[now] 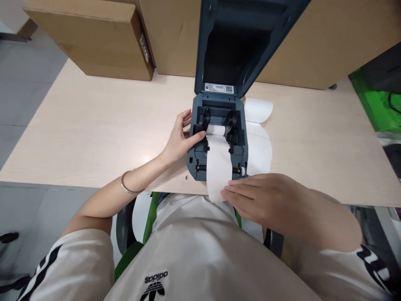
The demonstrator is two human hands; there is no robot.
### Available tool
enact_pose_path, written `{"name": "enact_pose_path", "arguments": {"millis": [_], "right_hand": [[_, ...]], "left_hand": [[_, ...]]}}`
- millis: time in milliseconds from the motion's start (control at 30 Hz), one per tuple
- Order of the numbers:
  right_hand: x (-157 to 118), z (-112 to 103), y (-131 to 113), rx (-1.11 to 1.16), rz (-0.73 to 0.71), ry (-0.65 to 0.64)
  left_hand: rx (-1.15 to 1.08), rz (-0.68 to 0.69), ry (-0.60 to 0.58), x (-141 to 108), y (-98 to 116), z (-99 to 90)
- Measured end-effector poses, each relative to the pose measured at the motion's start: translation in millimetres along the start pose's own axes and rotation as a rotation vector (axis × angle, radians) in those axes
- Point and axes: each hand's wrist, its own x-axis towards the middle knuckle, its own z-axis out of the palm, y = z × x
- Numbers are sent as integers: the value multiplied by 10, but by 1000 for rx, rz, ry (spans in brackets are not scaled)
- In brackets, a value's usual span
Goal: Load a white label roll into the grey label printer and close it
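Observation:
A dark blue-grey label printer (196,156) stands on the table with its lid (238,50) raised. Inside it, a small white paper roll (216,130) sits between two black round holders. From the roll, a white paper strip (218,163) runs over the roller and hangs past the printer's front. My left hand (184,136) grips the printer's left side, thumb over the edge by the left holder, fingers along the outer wall. At the strip's lower right edge, my right hand (253,192) has its fingers together on the paper; its thumb is hidden.
Loose white paper (259,146) lies curled on the table right of the printer. A cardboard box (94,42) stands at the back left, and a large cardboard panel (313,50) rises behind the printer. Something bright green (372,104) lies at the far right.

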Motion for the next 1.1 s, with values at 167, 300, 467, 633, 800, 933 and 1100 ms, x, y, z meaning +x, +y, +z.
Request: {"name": "enact_pose_path", "arguments": {"millis": [167,300,467,633,800,933,1100], "right_hand": [[-21,-131,152,299,-26,-24],[91,-320,715,507,272,210],[362,50,1845,472,769,1055],[530,399,2280,745,669,744],[609,312,2128,851,613,784],[570,203,2041,825,580,723],[519,77,1931,674,622,609]], "left_hand": [[-12,-13,7,-3,18,7],[-62,-38,10,8,15,10],[-68,-35,-2,15,-7,6],[67,78,14,-62,69,-32],[373,436,16,-268,218,-56],[485,737,-100,-469,138,49],[470,1018,-418,-549,82,184]]}}
